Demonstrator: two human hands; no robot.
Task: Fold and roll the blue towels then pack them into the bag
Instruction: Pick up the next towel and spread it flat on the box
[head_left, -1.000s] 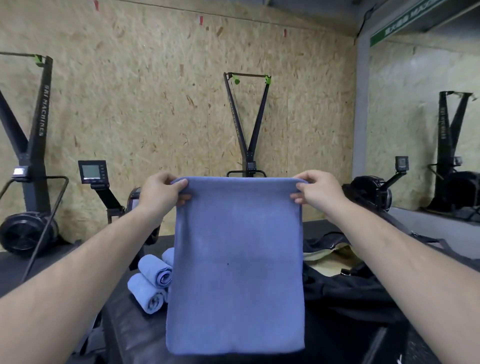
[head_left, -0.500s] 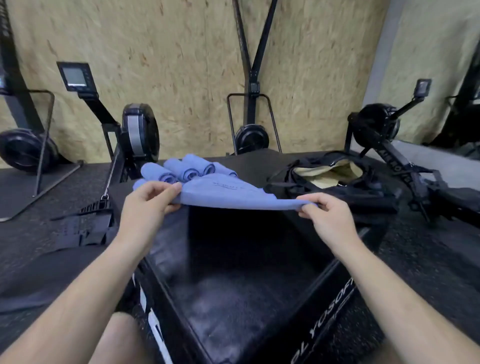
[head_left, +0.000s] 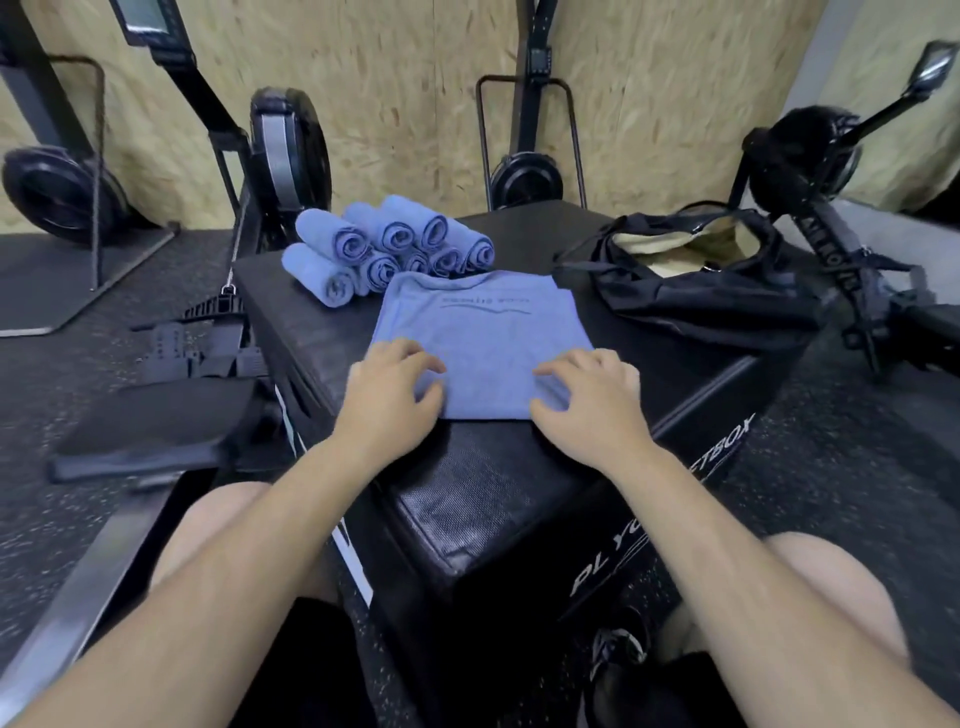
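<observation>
Gym floor, OSB wall (head_left: 415, 78) behind, black plyo box (head_left: 493, 483) as the work surface. Folded blue towel (head_left: 483, 332) lies flat on the box top. Left hand (head_left: 389, 400) and right hand (head_left: 589, 405) rest on its near corners, fingers spread and loosely bent, pressing down, no grip visible. Rolled towels (head_left: 389, 244) are stacked at the far left, touching the flat towel's far edge. Black bag (head_left: 691, 291) sits open at the far right.

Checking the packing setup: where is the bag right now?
In the head view the black bag lies open on the far right of the black box, right of the flat towel.
</observation>
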